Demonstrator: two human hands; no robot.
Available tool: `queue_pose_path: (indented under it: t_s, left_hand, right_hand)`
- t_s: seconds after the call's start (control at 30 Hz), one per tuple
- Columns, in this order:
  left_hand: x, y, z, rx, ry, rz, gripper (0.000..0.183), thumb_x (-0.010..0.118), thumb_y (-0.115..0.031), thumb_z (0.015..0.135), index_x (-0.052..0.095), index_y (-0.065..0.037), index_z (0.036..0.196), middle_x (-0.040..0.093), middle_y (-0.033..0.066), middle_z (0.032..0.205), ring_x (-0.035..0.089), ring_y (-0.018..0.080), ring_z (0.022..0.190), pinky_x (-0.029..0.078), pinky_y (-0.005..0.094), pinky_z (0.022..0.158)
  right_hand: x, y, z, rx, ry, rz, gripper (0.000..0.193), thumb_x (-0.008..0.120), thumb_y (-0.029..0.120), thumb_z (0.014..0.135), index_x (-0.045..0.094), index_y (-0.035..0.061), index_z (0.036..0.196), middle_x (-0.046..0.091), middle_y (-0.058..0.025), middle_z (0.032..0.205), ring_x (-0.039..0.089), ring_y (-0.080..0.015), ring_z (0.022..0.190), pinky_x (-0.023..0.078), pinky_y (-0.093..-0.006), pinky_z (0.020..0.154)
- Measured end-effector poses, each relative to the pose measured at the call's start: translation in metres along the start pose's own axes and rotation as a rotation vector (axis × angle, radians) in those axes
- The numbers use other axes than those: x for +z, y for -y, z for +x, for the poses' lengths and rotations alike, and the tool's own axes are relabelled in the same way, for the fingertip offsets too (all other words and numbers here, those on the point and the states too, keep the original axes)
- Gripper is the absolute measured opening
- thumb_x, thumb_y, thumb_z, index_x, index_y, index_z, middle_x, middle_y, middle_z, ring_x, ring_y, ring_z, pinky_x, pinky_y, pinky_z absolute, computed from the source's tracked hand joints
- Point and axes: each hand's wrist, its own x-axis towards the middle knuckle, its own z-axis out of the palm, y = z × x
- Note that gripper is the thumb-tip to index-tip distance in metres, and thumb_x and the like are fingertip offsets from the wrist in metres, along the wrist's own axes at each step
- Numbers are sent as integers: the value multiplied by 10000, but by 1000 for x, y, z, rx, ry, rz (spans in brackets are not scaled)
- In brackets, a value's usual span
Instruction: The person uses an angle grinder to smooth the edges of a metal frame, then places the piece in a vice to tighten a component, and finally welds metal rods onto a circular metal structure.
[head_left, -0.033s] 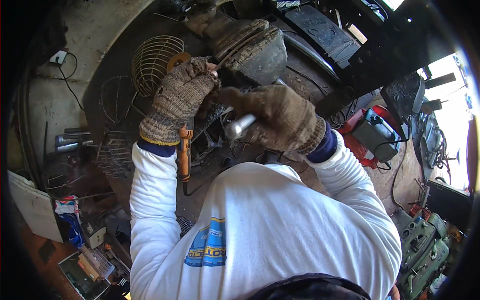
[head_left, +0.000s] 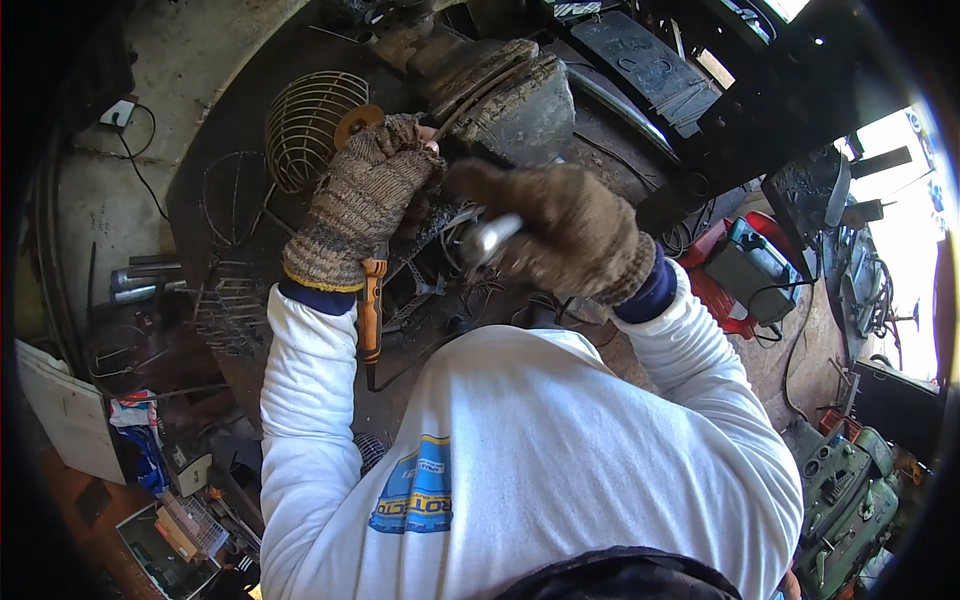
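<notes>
My left hand (head_left: 365,185), in a brown knitted glove with bare fingertips, is closed beside a large worn bench vise (head_left: 515,105). Its fingertips pinch the near end of a thin rod (head_left: 447,128) that runs along the vise jaws. To the right, my right hand (head_left: 560,230), also gloved and smeared by motion, is wrapped round a shiny metal bar (head_left: 495,235); the bar's rounded end sticks out on the left. Under my left wrist lies an orange-handled tool (head_left: 371,310) with a cord. A brown disc (head_left: 358,125) shows just beyond my left knuckles.
A domed wire cage (head_left: 312,125) stands on the dark workbench (head_left: 215,130) at the far left. Several thin rods (head_left: 225,315) lie nearer. A flat dark metal plate (head_left: 645,65) is beyond the vise. At right, a red-and-grey machine (head_left: 745,270) and a green machine (head_left: 845,500) stand on the floor.
My right hand and the bar's shiny end have shifted slightly up and right. The left hand has moved only a little to the right, still at the rod.
</notes>
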Motion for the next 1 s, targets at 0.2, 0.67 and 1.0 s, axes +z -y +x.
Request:
queue_pose_path:
  t_s: [0.2,0.67,1.0]
  left_hand:
    - [-3,-35,2,-463,22,-383,272,625,-294,950,648,-125,1162,650,-25,799,593,53,595,478,204,492]
    - [-7,1,1,-281,24,-372,214,652,-227,946,643,-72,1094,616,-15,778,553,56,648,420,187,567]
    - [-9,-10,4,-572,32,-658,226,626,-316,957,642,-122,1071,610,-13,739,491,39,479,350,184,393]
  right_hand:
    - [-53,-14,0,234,-936,567,319,646,269,930,613,18,1124,506,24,682,501,-92,566,483,-300,591]
    - [-27,-176,-98,1160,-977,96,420,582,410,946,624,24,1105,671,-99,944,636,-243,798,494,-368,840]
    - [63,-165,-117,435,-716,447,523,464,515,1000,606,42,1174,633,-44,977,606,-140,879,508,-317,738]
